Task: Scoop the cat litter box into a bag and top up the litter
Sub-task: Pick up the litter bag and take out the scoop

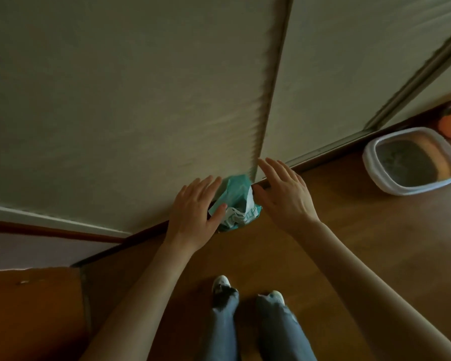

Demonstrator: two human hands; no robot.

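While I stand facing the sliding doors (141, 100), both hands flank the teal litter bag (236, 204) propped at their foot on the floor (349, 243): my left hand (193, 207) touches its side, fingers spread and straight, and my right hand (284, 194) hovers just beside it, fingers likewise apart, probably to lift it. Well apart, near the floor's far right edge, the litter box (412, 160) sits filled with grey litter.

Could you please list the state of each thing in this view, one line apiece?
teal bag: upright on the floor against the wall, top crumpled.
left hand: fingers straight, thumb touching the bag's side.
right hand: fingers spread beside the bag; contact unclear.
litter box: uncovered on the floor to the right, grey litter inside.
sliding door: shut or open cannot be told.
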